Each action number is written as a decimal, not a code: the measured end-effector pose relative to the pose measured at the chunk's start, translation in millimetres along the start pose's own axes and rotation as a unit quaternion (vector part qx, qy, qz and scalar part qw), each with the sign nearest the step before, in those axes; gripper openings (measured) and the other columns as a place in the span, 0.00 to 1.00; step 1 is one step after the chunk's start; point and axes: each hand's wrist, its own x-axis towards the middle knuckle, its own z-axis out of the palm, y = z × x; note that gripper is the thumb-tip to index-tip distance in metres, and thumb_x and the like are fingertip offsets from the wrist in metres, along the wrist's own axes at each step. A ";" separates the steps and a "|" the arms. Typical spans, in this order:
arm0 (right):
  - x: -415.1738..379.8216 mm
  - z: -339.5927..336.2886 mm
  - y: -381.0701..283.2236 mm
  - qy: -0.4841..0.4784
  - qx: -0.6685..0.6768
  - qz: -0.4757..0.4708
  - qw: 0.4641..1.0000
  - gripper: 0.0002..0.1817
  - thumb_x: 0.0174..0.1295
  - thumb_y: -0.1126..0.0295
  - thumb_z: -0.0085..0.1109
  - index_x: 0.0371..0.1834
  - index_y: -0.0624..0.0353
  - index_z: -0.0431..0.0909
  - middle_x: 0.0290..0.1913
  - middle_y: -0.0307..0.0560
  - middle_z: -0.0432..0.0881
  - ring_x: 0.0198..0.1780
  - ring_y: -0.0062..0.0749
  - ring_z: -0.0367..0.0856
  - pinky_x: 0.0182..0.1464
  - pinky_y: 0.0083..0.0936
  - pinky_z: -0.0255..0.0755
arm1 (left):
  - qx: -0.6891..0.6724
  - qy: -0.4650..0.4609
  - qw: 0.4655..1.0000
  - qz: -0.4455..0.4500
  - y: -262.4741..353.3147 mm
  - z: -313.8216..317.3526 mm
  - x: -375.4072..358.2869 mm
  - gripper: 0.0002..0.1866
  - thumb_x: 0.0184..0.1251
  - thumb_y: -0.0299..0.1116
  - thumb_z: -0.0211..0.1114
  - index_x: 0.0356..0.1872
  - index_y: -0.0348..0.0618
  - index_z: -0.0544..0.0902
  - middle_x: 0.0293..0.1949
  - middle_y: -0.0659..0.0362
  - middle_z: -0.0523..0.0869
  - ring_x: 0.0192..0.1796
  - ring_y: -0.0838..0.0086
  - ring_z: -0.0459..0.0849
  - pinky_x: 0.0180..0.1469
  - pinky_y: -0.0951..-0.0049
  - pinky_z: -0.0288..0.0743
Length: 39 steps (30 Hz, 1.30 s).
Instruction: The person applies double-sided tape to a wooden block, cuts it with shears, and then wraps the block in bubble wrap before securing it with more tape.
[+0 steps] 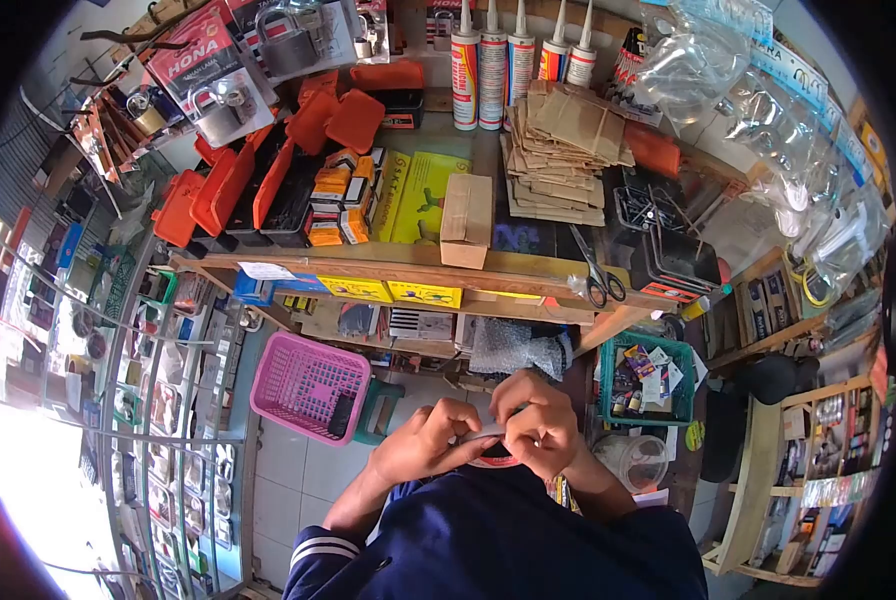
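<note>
With both your left hand [430, 438] and right hand [536, 428] pinched on the small packet [488, 436], keep it close and work it gently with your fingertips.

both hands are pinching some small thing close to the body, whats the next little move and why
Probably keep the left hand steady as an anchor and let the right hand work its fingertips along the small pale item pinched between them. Both hands meet on it close to the body, and it is too hidden to say more.
</note>
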 end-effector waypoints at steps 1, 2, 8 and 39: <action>-0.9 0.9 -0.3 0.000 0.000 0.001 1.000 0.06 0.49 0.79 0.58 0.31 0.57 0.76 0.38 0.46 0.77 0.39 0.39 0.79 0.39 0.32 0.73 | -0.024 -0.007 1.000 -0.016 0.1 -1.5 -1.0 0.24 0.64 0.30 0.78 0.48 0.38 0.68 0.34 0.54 0.86 0.26 0.66 0.87 0.26 0.69 0.78; -1.6 1.7 -0.6 -0.010 0.003 0.004 1.000 0.07 0.49 0.80 0.57 0.31 0.57 0.76 0.38 0.46 0.77 0.38 0.38 0.78 0.39 0.32 0.72 | -0.047 -0.014 0.998 -0.031 0.2 -3.0 -1.7 0.24 0.64 0.30 0.78 0.47 0.39 0.68 0.34 0.55 0.86 0.27 0.67 0.87 0.26 0.69 0.77; 1.1 4.6 -2.4 -0.044 0.032 0.013 0.998 0.07 0.49 0.81 0.56 0.30 0.56 0.77 0.40 0.45 0.76 0.36 0.35 0.74 0.39 0.31 0.69 | -0.037 -0.042 0.998 -0.018 3.5 -13.2 3.2 0.23 0.65 0.30 0.77 0.47 0.39 0.68 0.37 0.55 0.85 0.29 0.68 0.87 0.28 0.70 0.77; -11.9 14.2 2.9 0.222 -0.087 -0.061 0.969 0.14 0.44 0.88 0.66 0.33 0.58 0.87 0.36 0.42 0.79 0.27 0.29 0.80 0.28 0.24 0.75 | -0.241 0.079 0.966 -0.048 -9.0 24.2 -10.2 0.16 0.75 0.20 0.63 0.48 0.38 0.62 0.33 0.54 0.82 0.33 0.79 0.84 0.32 0.77 0.79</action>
